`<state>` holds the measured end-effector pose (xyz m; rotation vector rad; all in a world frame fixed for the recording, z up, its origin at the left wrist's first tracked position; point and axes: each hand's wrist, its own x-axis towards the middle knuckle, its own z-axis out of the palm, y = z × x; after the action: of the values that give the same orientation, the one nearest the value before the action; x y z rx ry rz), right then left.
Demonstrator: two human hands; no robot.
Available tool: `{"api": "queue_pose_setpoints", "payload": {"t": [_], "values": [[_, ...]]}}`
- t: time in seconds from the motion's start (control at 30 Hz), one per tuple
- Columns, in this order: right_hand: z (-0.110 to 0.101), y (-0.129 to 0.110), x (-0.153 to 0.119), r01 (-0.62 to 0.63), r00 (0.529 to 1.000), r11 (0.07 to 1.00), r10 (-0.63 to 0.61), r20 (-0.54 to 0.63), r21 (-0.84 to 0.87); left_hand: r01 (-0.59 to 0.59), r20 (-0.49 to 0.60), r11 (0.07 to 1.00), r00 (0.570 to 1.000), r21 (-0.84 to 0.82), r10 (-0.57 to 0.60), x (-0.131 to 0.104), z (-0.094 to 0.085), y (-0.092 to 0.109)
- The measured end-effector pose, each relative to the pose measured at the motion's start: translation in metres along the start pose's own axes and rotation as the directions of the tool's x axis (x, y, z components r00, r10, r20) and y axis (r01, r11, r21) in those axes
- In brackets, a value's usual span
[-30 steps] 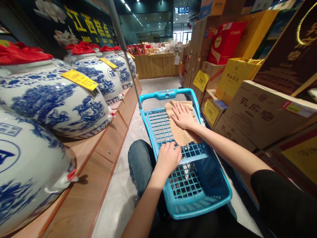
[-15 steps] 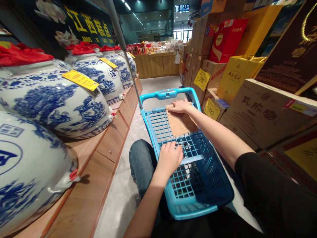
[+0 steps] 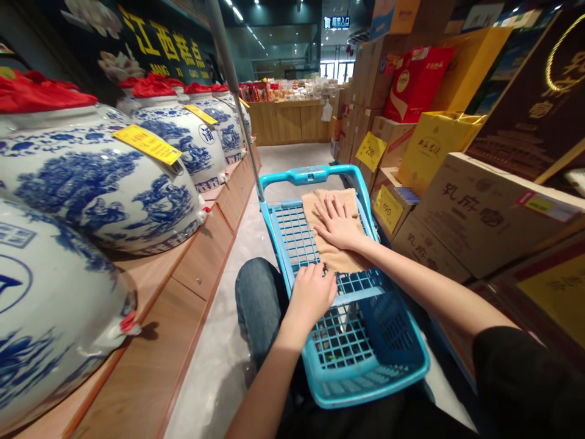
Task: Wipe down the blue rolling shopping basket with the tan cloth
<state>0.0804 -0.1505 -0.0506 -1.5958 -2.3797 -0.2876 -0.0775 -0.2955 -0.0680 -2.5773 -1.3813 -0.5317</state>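
Observation:
Flat on a tan cloth (image 3: 329, 259) lies my right hand (image 3: 339, 227), its fingers spread. The cloth covers the upper right part of the blue grid of a plastic shopping basket (image 3: 365, 399), and its lower edge is wrinkled. My left hand (image 3: 313, 289) is closed over the grid just below and left of the cloth, the fingertips curled at the openings. Pale and dark bits show through the mesh lower down; I cannot make out what they are. The basket's blue handle (image 3: 313, 175) is at the far end, beyond both hands.
Large blue-and-white jars (image 3: 91, 183) with red cloth tops stand on a wooden shelf (image 3: 183, 280) at left. Stacked cartons (image 3: 475, 207) and a yellow gift bag (image 3: 427, 146) line the right side. A thin grey pole (image 3: 240, 110) rises beside the basket. Ahead is a wooden counter (image 3: 292, 122) with goods.
My right hand has moved from the cloth's far edge toward me and spread flat. The cloth now lies more unfolded and reaches nearer. My left hand stays in place.

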Motion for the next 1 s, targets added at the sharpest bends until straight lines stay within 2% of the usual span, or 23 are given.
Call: {"api": "queue_pose_setpoints", "payload": {"t": [0.2,0.47,0.77,1.0], "values": [[0.004,-0.003,-0.041,0.045,0.996,0.998,-0.048,-0.08,-0.045,-0.005,-0.007,1.0,1.0,-0.016,0.005,0.0,0.001,0.0],[0.0,-0.007,-0.073,0.116,0.992,0.992,-0.113,0.048,-0.049,0.006,0.034,1.0,0.999,-0.025,-0.005,0.001,0.0,0.0],[-0.009,-0.013,-0.121,0.198,0.979,0.977,-0.194,0.06,-0.075,0.025,0.032,0.999,0.999,-0.029,-0.024,0.001,0.0,0.001],[-0.01,-0.021,-0.163,0.246,0.969,0.964,-0.245,0.023,-0.099,0.028,0.051,0.999,0.998,-0.021,-0.027,0.002,-0.002,0.002]]}}
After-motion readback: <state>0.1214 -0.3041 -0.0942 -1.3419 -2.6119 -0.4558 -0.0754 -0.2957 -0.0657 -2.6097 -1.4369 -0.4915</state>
